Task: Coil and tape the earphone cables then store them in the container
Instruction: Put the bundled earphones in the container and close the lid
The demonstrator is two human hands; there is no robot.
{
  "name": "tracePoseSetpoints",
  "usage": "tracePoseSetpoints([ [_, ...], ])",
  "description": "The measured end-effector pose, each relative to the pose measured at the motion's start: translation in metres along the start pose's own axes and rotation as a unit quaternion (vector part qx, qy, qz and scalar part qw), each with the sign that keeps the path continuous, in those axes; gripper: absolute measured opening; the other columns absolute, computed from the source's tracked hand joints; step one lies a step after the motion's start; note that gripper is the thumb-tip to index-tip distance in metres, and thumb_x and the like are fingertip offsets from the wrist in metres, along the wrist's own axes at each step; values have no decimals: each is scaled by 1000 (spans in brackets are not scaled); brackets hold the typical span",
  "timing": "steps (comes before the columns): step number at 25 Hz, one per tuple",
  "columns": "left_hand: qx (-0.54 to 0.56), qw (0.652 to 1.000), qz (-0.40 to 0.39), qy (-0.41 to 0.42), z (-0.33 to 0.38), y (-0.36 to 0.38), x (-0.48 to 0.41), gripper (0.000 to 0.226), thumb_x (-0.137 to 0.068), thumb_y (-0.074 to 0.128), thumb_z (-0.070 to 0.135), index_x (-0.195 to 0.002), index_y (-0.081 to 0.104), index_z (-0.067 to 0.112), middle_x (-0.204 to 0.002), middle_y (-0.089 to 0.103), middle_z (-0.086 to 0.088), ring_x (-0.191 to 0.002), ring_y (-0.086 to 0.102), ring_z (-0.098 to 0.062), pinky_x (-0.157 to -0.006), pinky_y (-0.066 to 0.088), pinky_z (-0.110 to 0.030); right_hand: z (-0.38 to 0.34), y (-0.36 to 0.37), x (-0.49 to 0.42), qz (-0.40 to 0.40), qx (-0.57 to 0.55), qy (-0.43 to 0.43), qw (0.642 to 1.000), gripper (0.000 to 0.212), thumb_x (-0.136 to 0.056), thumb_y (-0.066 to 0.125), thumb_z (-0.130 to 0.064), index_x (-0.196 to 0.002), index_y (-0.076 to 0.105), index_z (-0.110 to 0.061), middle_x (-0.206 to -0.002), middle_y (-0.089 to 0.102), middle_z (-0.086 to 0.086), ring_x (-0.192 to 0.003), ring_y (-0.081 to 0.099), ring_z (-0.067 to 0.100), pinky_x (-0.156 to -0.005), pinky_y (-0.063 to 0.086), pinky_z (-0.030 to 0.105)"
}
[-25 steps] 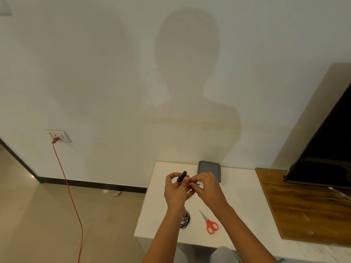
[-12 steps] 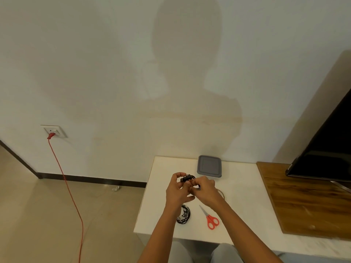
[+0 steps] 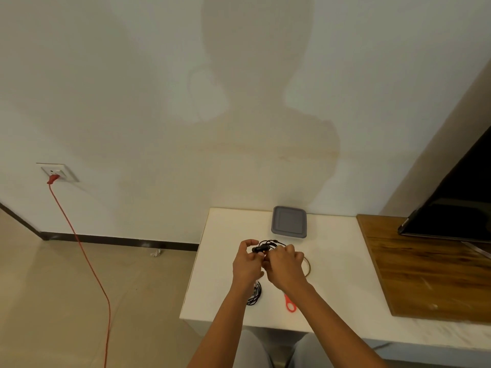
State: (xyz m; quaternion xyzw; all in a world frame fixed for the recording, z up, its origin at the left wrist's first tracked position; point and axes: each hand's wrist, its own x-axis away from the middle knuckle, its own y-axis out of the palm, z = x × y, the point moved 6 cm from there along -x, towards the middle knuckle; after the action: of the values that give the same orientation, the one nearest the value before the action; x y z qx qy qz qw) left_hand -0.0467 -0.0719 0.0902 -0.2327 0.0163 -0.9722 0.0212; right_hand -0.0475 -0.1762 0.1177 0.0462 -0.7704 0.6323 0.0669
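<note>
My left hand (image 3: 247, 264) and my right hand (image 3: 285, 264) meet above the white table (image 3: 220, 264), both pinching a black earphone cable (image 3: 265, 246) that loops out above my fingers. A second black earphone coil (image 3: 254, 294) lies on the table below my left wrist. A grey lidded container (image 3: 289, 221) sits closed at the back of the table, beyond my hands. A clear tape roll (image 3: 308, 266) peeks out from behind my right hand.
Red-handled scissors (image 3: 289, 305) lie under my right forearm. A wooden board (image 3: 430, 272) covers the table's right side, with a black TV screen (image 3: 457, 208) on it. A red cord (image 3: 87, 261) hangs from a wall socket (image 3: 57, 172) at left.
The view has tilted, so the table sits lower in frame. My hands dropped toward the table, and the earphone piece held upright a second ago now lies sideways, with cable looped above my fingers.
</note>
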Motion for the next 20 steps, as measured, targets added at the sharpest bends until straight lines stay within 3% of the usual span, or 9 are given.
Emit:
tracePoseSetpoints([
  [3, -3, 1000, 5, -5, -18, 6, -14, 29, -92, 49, -1, -111, 53, 21, -96, 72, -16, -80, 68, -23, -79, 57, -37, 3, 22, -10, -50, 49, -28, 997, 31, -91, 47, -12, -121, 55, -15, -128, 46, 8, -120, 34, 29, -95, 31, 42],
  [7, 53, 997, 30, -49, -45, 10, -43, 30, -90, 51, -2, -113, 52, 17, -98, 71, -16, -82, 67, -24, -87, 56, -41, 13, 53, -28, -59, 34, -52, 996, 36, -92, 42, -10, -126, 51, -17, -131, 41, 8, -123, 31, 30, -97, 28, 43],
  [10, 115, 990, 25, -77, -57, 13, -68, 29, -93, 48, -3, -112, 51, 17, -97, 69, -13, -81, 65, -22, -80, 55, -37, 21, 76, -47, -103, -17, -34, 994, 34, -98, 38, -19, -130, 49, -22, -135, 40, 6, -127, 29, 28, -99, 28, 42],
  [13, 143, 986, 16, -85, -64, 12, -92, 28, -94, 44, -4, -111, 50, 18, -91, 68, -11, -80, 63, -20, -72, 53, -30, 30, 93, -67, -125, -139, -6, 982, 32, -98, 42, -31, -126, 54, -23, -132, 45, 5, -129, 30, 26, -99, 30, 41],
  [15, 143, 985, 39, -94, -73, 7, -111, 25, -95, 41, -5, -109, 50, 14, -92, 67, -11, -78, 62, -18, -74, 54, -30, 39, 98, -78, -61, -223, -18, 973, 32, -91, 57, -27, -122, 58, -19, -126, 51, 5, -124, 37, 25, -101, 35, 41],
  [17, 139, 983, 68, -103, -85, -1, -128, 24, -95, 39, -8, -103, 50, 13, -95, 64, -12, -75, 60, -17, -78, 56, -35, 56, 97, -88, 48, -279, -28, 959, 31, -83, 65, -11, -114, 62, -11, -115, 55, 10, -111, 48, 29, -97, 42, 46],
  [20, 74, 985, 115, -102, -102, -13, -142, 24, -92, 44, -9, -99, 54, 11, -95, 66, -14, -70, 62, -18, -86, 57, -42, 87, 100, -107, 141, -243, 5, 960, 35, -80, 61, 5, -114, 61, -2, -115, 56, 18, -109, 53, 35, -94, 48, 50],
])
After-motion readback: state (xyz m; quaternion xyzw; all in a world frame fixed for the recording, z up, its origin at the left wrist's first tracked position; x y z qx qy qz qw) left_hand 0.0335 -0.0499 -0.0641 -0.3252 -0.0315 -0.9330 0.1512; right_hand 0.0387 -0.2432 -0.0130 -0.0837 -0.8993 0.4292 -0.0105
